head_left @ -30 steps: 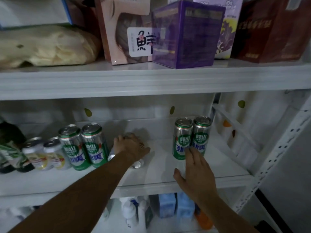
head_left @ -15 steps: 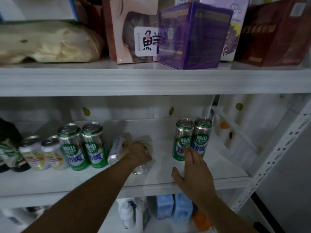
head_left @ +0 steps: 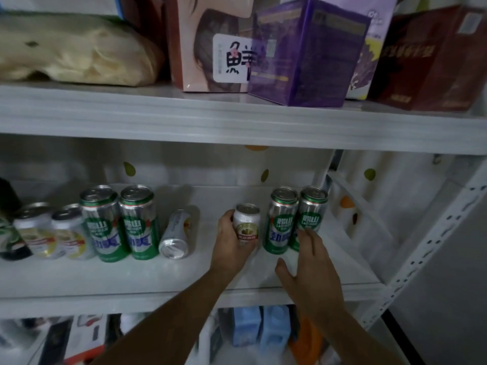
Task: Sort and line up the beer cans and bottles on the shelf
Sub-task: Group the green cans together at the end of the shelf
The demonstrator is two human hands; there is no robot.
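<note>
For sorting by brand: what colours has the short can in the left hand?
The short can is white with a gold-and-red label; head view.

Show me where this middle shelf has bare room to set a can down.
Bare shelf lies between the lying can and the white can the left hand grips, and along the front edge. More room sits right of the right green pair, which the right hand touches. The left end is crowded: left green pair, small cans.

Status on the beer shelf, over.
Left hand grips short white can, upright. Right hand open at tall green pair. Silver can lying on its side.
</note>
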